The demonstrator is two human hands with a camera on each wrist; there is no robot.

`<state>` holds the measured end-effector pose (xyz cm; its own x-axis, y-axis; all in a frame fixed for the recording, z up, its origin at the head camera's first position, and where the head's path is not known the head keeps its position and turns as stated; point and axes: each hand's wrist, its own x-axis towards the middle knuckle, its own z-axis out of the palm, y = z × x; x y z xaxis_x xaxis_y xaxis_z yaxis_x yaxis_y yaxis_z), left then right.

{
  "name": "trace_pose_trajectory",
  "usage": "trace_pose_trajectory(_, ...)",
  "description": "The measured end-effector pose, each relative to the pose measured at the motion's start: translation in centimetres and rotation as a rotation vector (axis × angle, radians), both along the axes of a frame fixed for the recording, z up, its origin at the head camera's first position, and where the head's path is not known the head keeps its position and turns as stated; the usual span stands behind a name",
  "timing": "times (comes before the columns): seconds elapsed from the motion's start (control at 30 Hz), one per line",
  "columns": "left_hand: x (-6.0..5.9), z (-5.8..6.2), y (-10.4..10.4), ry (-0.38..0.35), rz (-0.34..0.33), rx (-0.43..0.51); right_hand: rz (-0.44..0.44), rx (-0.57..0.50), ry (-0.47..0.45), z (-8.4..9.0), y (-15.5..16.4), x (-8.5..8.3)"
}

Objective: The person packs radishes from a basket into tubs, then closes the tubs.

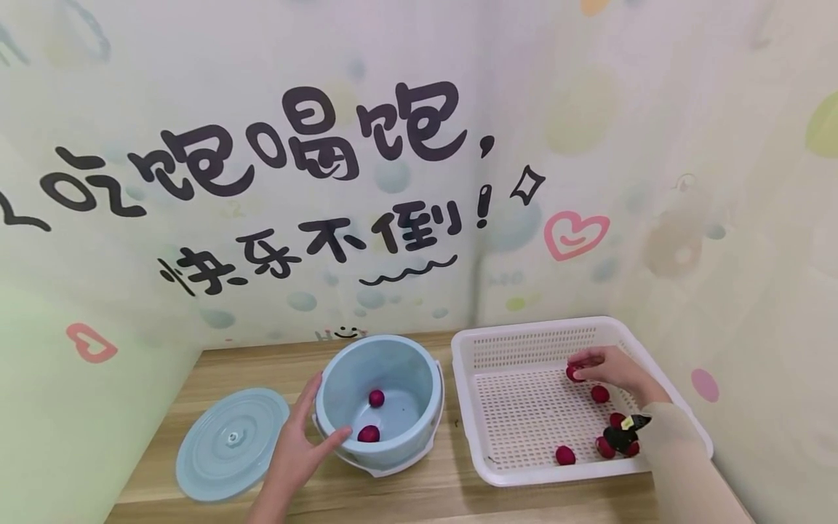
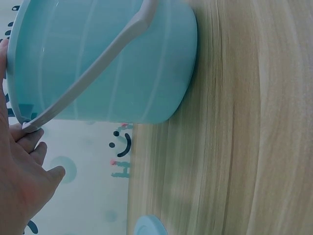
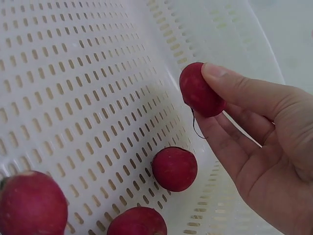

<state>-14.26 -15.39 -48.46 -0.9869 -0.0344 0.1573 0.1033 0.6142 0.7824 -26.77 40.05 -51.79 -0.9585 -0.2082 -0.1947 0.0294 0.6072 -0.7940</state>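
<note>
My right hand [image 1: 612,370] is over the far right part of a white plastic basket [image 1: 463,393]. Between its thumb and fingers it pinches a red radish [image 3: 195,88] with a thin dangling root. Other radishes [image 3: 174,169] lie on the basket floor below the hand. My left hand [image 1: 294,447] rests against the left side of a light blue bucket [image 1: 393,457], thumb and fingers spread along the rim. In the left wrist view its fingers are beside the hinge of the bucket's pale handle [image 2: 90,76]. Two radishes [image 1: 376,398] are in the bucket.
A round light blue lid [image 1: 216,462] with a small knob lies on the wooden table [image 1: 406,502], left of the bucket. Walls with a printed covering [image 1: 511,291] close in the table behind and at both sides. The basket's right edge is near the right wall.
</note>
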Motion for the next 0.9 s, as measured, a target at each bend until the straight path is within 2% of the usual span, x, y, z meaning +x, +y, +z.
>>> trace_pose_trajectory(0.1,0.0,0.1,0.0,-0.005,0.000,0.000,-0.007,0.000,0.002,0.3,-0.1,0.0)
trace_pose_trajectory(0.33,-0.2,0.1,0.0,0.006,0.000,-0.003,0.048,0.008,0.058,1.0,0.0,-0.1)
trace_pose_trajectory(0.9,-0.1,0.0,0.0,-0.010,0.004,-0.001,0.078,-0.026,0.129,2.2,-0.6,-0.3)
